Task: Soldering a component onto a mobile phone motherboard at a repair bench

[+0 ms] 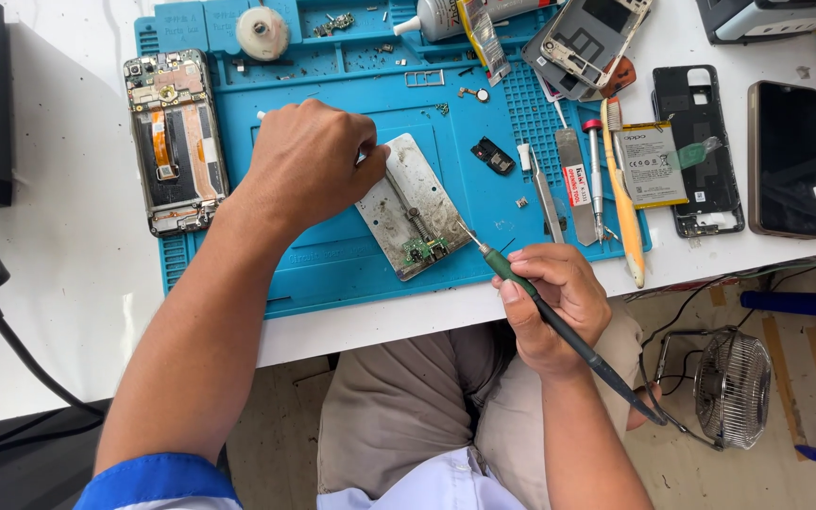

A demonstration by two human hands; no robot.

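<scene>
**Soldering iron at the small board**

The right hand has a closed grip on the green soldering iron; its tip points up-left toward the small green circuit board on the metal holder plate. The left hand, fingers closed, presses a thin tool on the plate, above the blue mat on the counter.
</scene>
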